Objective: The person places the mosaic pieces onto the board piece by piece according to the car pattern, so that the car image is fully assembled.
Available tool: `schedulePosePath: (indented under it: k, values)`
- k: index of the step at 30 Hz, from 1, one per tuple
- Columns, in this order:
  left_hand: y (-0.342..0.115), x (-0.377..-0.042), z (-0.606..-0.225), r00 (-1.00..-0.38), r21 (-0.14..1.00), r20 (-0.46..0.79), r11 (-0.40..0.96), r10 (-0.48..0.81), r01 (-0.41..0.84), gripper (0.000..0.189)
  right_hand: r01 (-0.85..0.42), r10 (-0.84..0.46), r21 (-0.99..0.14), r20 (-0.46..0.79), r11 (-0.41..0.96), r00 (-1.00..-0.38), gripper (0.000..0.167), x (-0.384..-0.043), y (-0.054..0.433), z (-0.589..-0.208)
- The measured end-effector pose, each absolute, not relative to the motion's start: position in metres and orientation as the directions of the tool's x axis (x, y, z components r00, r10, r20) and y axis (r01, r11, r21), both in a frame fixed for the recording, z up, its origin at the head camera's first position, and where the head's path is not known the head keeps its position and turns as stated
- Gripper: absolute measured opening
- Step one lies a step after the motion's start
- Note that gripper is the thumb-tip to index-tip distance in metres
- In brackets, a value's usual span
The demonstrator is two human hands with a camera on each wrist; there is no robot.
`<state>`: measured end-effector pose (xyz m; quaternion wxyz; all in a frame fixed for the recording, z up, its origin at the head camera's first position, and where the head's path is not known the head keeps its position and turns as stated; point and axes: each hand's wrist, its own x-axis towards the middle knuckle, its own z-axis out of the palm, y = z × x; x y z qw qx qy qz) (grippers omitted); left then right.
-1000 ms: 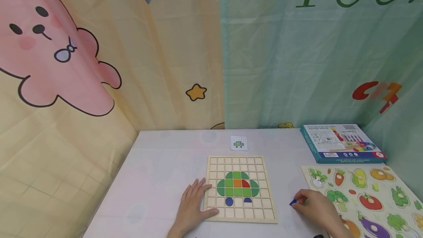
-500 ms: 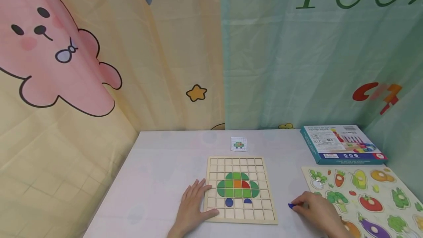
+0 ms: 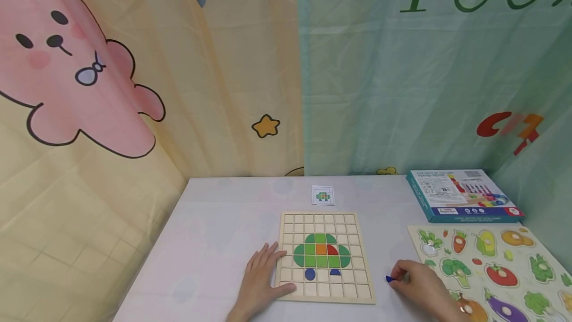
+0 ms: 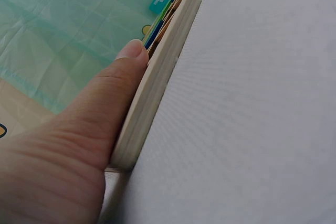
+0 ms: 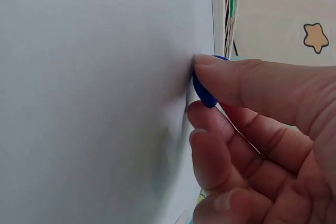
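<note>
A square wooden grid board (image 3: pixel 288 222) lies on the table, with green, orange, red and blue pieces in its cells. The blue ones form a full disc (image 3: pixel 310 274) and a half disc (image 3: pixel 335 272). My left hand (image 3: pixel 259 282) rests at the board's left edge, fingers fairly straight; in the left wrist view the thumb (image 4: pixel 107 98) lies along the board's side. Right of the board, my right hand (image 3: pixel 422 284) pinches a small blue piece (image 3: pixel 389 279) low over the table. The right wrist view shows this piece's curved edge (image 5: pixel 203 92), partly hidden by the thumb.
A small card (image 3: pixel 323 196) with a similar coloured pattern lies behind the board. At the right are a vegetable puzzle board (image 3: pixel 480 280), partly under my right forearm, and a flat box (image 3: pixel 464 195). Curtains hang behind the table.
My right hand has moved slightly left toward the board, with the blue piece turned a little between its fingertips. The left hand and the board have stayed in place.
</note>
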<state>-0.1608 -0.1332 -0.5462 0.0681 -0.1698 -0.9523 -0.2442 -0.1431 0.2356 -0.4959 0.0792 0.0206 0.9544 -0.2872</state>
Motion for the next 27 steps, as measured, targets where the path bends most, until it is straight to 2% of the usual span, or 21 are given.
schedulePosePath:
  k: [4,14,19,27]
  values:
    - [-0.133,-0.161,-0.547,-0.932,0.435,0.225,0.827,0.285,0.358,0.08,0.094,0.001,-0.583,-0.157,0.807,-0.988,0.019,-0.142,0.23,-0.498]
    - [-0.134,-0.161,-0.546,-0.935,0.444,0.198,0.824,0.294,0.353,0.081,0.026,-0.017,-0.678,-0.057,0.734,-0.998,0.016,-0.141,0.202,-0.495]
    - [-0.133,-0.161,-0.545,-0.934,0.447,0.202,0.821,0.295,0.355,0.08,-0.07,-0.134,-0.73,-0.031,0.68,-0.99,0.012,-0.143,0.187,-0.492]
    - [-0.133,-0.16,-0.543,-0.935,0.453,0.195,0.819,0.295,0.353,0.079,-0.203,-0.273,-0.732,0.024,0.651,-0.962,0.011,-0.149,0.165,-0.495]
